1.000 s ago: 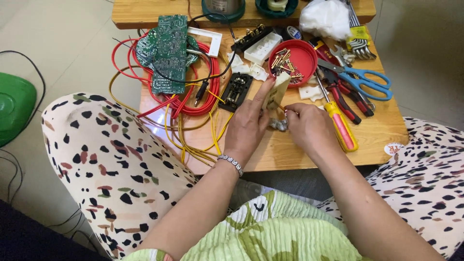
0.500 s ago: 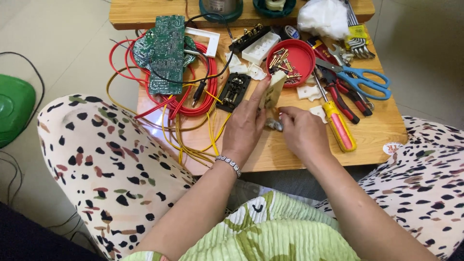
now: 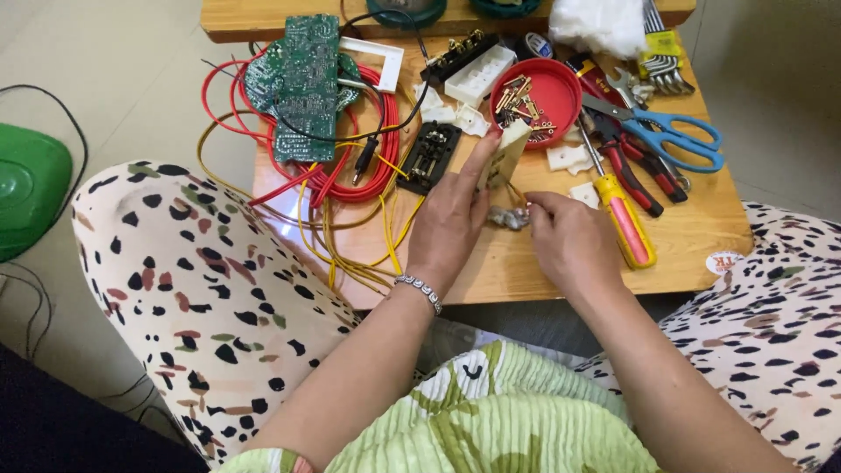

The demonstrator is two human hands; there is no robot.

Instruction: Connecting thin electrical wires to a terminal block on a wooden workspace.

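Nearest the camera, both forearms reached out over a green pleated garment [image 3: 508, 420] and spotted trousers [image 3: 201, 289] to a low wooden table [image 3: 692, 228]. The left hand [image 3: 451, 219], a beaded bracelet [image 3: 420, 290] at its wrist, was closed round a cream switch module [image 3: 508, 149], thumb and fingers pinching it upright above the tabletop. The right hand [image 3: 569, 241] lay just beside it, fingertips curled onto a small bundle of grey metal parts [image 3: 510, 217] under the module; how tightly it gripped them could not be told. A yellow-and-red screwdriver [image 3: 626, 219] lay just right of that hand. Yellow wires [image 3: 350, 236] and red wires [image 3: 368, 166] trailed to the left. Farther back sat a black terminal block [image 3: 431, 153], a red dish of screws [image 3: 547, 92], red-handled pliers [image 3: 635, 166], blue scissors [image 3: 674, 140] and a green circuit board [image 3: 307, 83].
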